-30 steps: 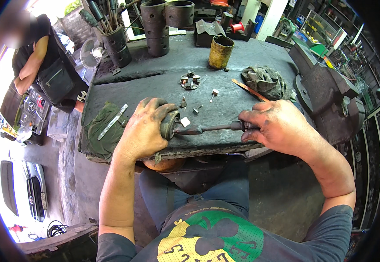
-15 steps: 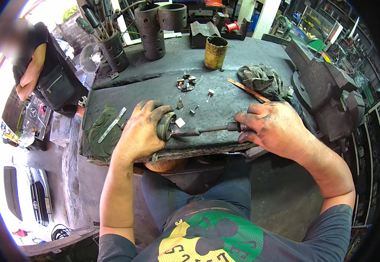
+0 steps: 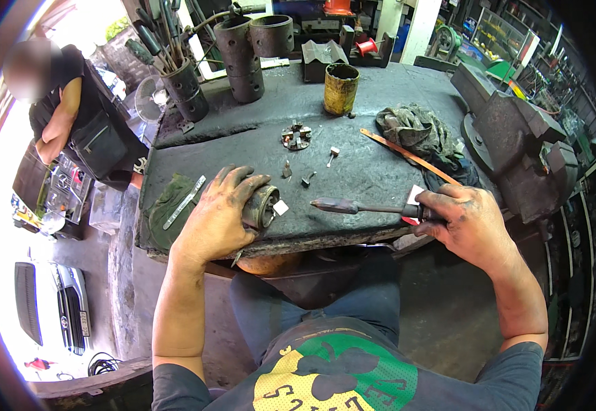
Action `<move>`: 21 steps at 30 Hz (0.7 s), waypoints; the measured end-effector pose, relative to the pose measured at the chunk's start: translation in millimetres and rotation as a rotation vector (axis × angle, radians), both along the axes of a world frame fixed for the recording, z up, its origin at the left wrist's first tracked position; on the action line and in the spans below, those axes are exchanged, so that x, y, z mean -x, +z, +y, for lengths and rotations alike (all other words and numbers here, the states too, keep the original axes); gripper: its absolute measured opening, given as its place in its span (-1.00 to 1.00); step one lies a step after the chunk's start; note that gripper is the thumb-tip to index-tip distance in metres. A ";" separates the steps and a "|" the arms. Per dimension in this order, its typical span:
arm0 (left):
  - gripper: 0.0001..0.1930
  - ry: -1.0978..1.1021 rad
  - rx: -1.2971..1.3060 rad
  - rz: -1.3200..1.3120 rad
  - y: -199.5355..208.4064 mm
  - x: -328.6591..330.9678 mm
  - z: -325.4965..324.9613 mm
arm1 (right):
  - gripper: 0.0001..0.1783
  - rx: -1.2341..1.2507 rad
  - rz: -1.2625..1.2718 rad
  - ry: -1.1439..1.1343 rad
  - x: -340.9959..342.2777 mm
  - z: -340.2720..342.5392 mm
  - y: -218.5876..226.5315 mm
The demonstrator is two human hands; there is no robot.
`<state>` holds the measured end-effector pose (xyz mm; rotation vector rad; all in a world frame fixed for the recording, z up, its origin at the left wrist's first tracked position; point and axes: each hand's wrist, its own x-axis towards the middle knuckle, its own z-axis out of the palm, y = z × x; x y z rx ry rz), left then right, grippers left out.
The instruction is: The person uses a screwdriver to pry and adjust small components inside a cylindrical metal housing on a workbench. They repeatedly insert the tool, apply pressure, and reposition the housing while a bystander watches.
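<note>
My left hand (image 3: 219, 214) is wrapped round a short metal cylinder (image 3: 264, 204), which lies on its side near the bench's front edge. A small pale block (image 3: 281, 207) sits at its open right end. In my right hand (image 3: 464, 218) is the handle of a soldering iron (image 3: 370, 207), its thick dark tip pointing left, apart from the cylinder. Against my right fingers show a white piece (image 3: 416, 193) and a bit of red, partly hidden. Beyond lie a round brush holder (image 3: 296, 137) and several small brush-like pieces, one pale-headed piece (image 3: 334, 152) among them.
A yellow, stained can (image 3: 340, 90) stands behind. On the right are a dark rag (image 3: 418, 130), an orange hacksaw blade (image 3: 407, 156) and a bench vise (image 3: 517, 144). A green cloth (image 3: 164, 216) lies left under a metal strip. Another person (image 3: 72, 116) stands at the left.
My right hand has drawn the soldering iron to the right, away from the cylinder. The white and red bits now show by my right fingers. My left hand still holds the cylinder.
</note>
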<state>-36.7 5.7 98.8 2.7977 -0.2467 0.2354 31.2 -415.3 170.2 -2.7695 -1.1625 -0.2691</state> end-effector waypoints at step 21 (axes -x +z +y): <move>-0.61 0.501 0.022 0.017 -22.4 8.4 86.7 | -0.44 -0.034 0.015 -0.035 -0.6 -24.4 -7.3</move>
